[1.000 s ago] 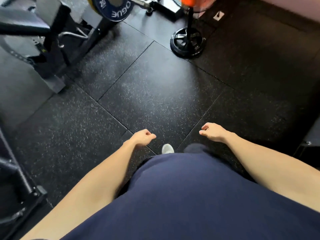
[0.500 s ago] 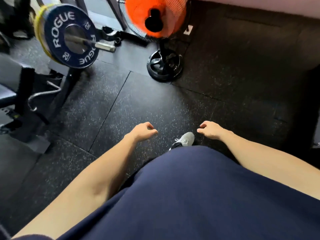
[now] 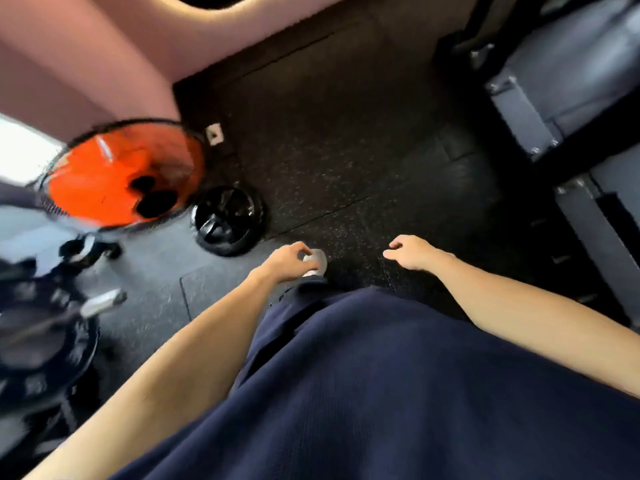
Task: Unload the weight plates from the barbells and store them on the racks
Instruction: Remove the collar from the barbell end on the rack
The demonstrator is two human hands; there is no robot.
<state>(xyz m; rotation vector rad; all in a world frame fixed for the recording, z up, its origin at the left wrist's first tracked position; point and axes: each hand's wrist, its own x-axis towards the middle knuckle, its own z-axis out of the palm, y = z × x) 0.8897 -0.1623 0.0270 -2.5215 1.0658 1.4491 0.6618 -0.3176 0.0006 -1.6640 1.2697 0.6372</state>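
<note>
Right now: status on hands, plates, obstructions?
Left hand and right hand empty, loosely curled. Loaded plate on barbell sleeve at left, untouched. Orange fan stands nearby.

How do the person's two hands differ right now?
The left hand hangs in front of the white shoe, while the right hand hangs over bare dark floor. The left hand's fingers curl in more tightly; the right hand's are looser, pointing toward the left hand. The left hand is on the side of the orange fan, the right on the side of the grey bench. Both hold nothing.
</note>
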